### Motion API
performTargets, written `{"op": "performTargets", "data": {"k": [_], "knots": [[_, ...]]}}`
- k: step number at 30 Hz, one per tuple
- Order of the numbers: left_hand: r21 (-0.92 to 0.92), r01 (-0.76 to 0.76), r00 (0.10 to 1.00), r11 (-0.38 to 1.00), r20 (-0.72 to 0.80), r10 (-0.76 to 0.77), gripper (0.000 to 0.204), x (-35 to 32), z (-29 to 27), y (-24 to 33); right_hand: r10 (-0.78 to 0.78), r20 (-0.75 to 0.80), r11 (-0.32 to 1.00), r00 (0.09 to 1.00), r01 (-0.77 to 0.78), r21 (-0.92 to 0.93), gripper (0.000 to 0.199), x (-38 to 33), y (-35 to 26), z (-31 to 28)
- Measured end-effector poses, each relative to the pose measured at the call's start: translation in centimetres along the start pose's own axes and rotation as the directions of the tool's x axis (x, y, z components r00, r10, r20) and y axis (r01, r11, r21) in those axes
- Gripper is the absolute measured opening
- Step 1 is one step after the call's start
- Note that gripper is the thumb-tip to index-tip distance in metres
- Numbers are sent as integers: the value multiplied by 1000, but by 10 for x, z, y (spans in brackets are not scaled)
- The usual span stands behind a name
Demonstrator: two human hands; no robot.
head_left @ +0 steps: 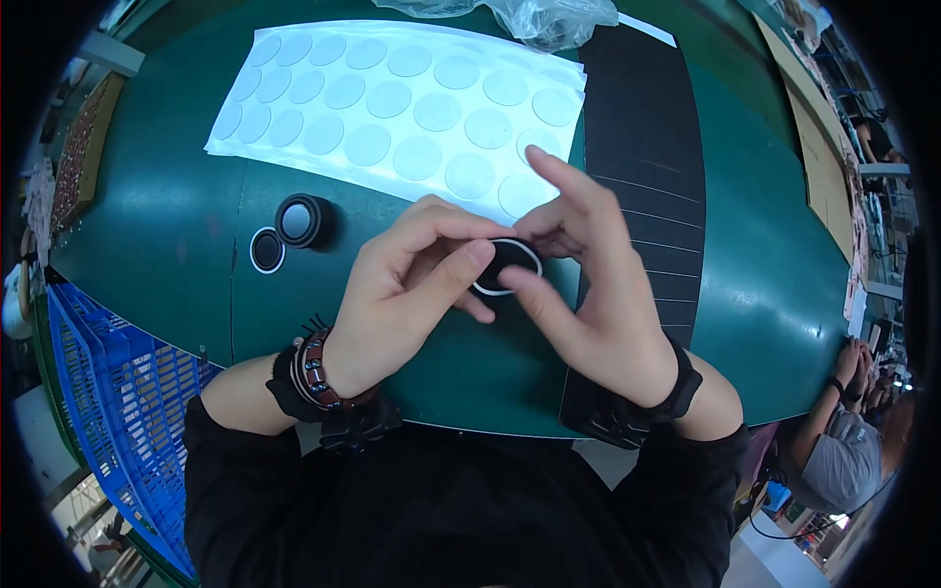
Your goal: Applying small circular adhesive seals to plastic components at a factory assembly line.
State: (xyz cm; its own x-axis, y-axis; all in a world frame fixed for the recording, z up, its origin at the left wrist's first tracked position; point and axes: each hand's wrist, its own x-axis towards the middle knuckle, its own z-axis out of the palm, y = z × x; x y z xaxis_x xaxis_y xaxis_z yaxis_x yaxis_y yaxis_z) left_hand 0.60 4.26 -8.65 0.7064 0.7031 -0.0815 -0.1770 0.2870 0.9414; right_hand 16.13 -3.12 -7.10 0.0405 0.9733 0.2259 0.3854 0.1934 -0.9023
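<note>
In front of me, over the green table, a round black disc with a white rim [510, 260] is between my two hands. My left hand [387, 299] is closed on its left edge, thumb on top and fingers around the far side. At the disc's right side, my right hand [613, 294] has its thumb on the near edge and bent fingers at the far edge, with the index finger raised. To the left stands a short black round piece with a grey top [302, 220]. Touching or close beside it lies a flat black disc with a white ring [268, 250].
White sheets with rows of round stickers [392, 98] lie beyond my hands. A black strip sheet with cut lines [642, 127] is to their right, with clear plastic film [534, 18] behind. A blue plastic crate [127, 421] stands lower left. Another person [841, 456] sits at far right.
</note>
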Motion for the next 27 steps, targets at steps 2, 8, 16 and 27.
{"op": "performTargets", "data": {"k": [2,8,16,27], "knots": [[-34,74,997,997,28,-73,6,-1,-2,2,30,4,998,1000,-30,48,67,2,0,-2],[190,4,986,982,162,-35,6,-1,-14,1,128,120,981,985,-143,131,69,2,-7,-7],[148,26,981,989,185,-54,8,2,-17,1,97,94,989,991,-106,99,71,0,1,-8],[156,1,971,988,238,-38,7,5,-19,8,8,136,997,991,-18,72,72,4,-5,-9]]}}
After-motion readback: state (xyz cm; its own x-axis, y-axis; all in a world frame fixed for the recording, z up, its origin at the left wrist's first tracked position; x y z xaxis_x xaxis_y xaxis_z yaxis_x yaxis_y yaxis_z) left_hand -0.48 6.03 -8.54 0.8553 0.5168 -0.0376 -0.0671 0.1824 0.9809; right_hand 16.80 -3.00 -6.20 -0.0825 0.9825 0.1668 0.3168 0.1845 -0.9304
